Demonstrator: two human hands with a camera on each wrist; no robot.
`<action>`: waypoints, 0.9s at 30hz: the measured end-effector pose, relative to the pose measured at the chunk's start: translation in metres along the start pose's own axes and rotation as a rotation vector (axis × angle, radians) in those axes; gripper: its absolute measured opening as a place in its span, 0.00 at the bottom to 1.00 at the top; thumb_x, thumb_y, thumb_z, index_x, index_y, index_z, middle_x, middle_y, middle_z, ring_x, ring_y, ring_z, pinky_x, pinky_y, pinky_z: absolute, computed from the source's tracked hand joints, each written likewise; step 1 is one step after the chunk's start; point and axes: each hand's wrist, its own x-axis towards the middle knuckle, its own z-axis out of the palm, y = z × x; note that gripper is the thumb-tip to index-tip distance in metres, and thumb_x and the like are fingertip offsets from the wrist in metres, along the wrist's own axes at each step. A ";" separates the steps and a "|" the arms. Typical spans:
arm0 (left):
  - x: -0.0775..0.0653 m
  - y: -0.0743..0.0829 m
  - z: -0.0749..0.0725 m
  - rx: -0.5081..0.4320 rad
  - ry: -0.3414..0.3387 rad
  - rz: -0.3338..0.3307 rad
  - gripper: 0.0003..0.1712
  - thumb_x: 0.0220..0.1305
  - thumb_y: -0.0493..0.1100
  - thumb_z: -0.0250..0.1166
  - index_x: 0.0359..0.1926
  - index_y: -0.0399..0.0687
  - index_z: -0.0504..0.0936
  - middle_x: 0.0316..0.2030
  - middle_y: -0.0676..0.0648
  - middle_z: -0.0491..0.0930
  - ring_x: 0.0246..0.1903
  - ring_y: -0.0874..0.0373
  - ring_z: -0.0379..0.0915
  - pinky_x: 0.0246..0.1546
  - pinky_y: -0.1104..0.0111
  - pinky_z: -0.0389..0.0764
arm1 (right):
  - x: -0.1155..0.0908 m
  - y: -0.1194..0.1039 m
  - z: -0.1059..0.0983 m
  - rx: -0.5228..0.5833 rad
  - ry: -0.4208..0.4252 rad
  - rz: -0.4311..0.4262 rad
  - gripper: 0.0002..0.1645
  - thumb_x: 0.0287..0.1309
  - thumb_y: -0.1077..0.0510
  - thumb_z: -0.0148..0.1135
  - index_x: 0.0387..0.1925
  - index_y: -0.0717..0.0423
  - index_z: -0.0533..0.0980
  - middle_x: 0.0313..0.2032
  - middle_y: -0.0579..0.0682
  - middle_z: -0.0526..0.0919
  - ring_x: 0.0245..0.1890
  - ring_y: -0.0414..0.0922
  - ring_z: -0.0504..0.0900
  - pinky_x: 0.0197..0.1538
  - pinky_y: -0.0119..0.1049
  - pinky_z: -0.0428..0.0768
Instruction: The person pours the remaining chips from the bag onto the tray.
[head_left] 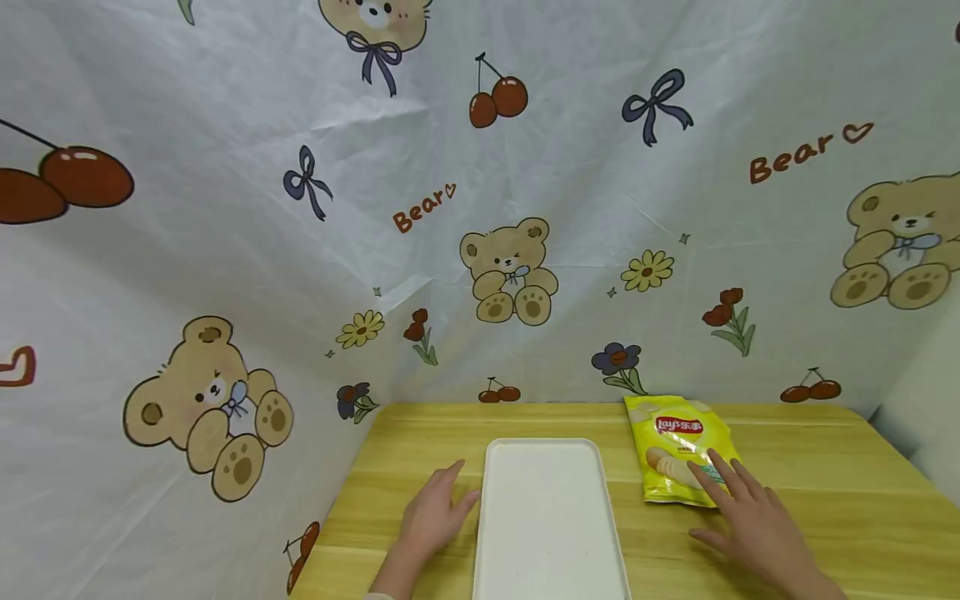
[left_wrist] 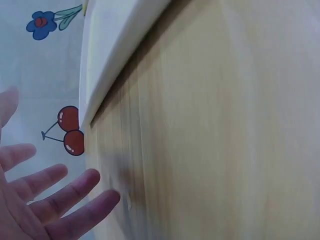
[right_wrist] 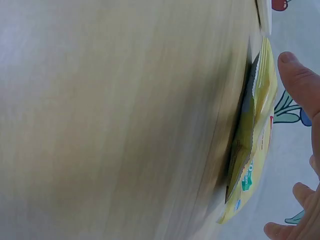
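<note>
A yellow bag of potato chips (head_left: 678, 467) lies on the wooden table, right of a white rectangular tray (head_left: 551, 517). My right hand (head_left: 753, 517) is spread over the near right part of the bag, its fingertips overlapping it in the head view. In the right wrist view the thumb (right_wrist: 300, 80) and fingers hover above the bag (right_wrist: 257, 135) with a gap between. To the left of the tray, my left hand (head_left: 435, 512) is held with fingers extended and nothing in it. The left wrist view shows its fingers (left_wrist: 75, 195) spread, near the tray's edge (left_wrist: 112, 70).
The wooden table (head_left: 840, 483) ends against a hanging cloth (head_left: 585, 200) printed with bears, cherries, bows and flowers. The cloth also drapes along the left side. A pale surface (head_left: 926, 392) borders the table at the right.
</note>
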 end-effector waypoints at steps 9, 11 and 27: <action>0.002 -0.002 0.010 -0.308 -0.065 -0.042 0.36 0.67 0.64 0.53 0.71 0.55 0.63 0.59 0.43 0.74 0.40 0.54 0.78 0.33 0.61 0.80 | 0.001 -0.009 0.004 0.011 -0.002 -0.007 0.56 0.42 0.28 0.66 0.71 0.44 0.60 0.71 0.59 0.58 0.65 0.65 0.61 0.56 0.74 0.63; 0.002 -0.003 0.013 -0.418 -0.103 -0.060 0.34 0.68 0.63 0.52 0.71 0.57 0.62 0.60 0.41 0.72 0.38 0.54 0.78 0.30 0.62 0.82 | 0.003 -0.011 0.004 0.017 -0.006 -0.012 0.57 0.42 0.29 0.67 0.71 0.42 0.58 0.71 0.59 0.58 0.65 0.65 0.61 0.56 0.74 0.63; 0.016 -0.002 0.041 -0.673 -0.187 -0.125 0.29 0.68 0.56 0.56 0.66 0.53 0.70 0.49 0.44 0.73 0.25 0.59 0.70 0.18 0.67 0.80 | 0.021 -0.027 0.014 0.087 0.006 -0.022 0.56 0.42 0.35 0.71 0.72 0.36 0.57 0.73 0.56 0.56 0.67 0.65 0.58 0.61 0.73 0.60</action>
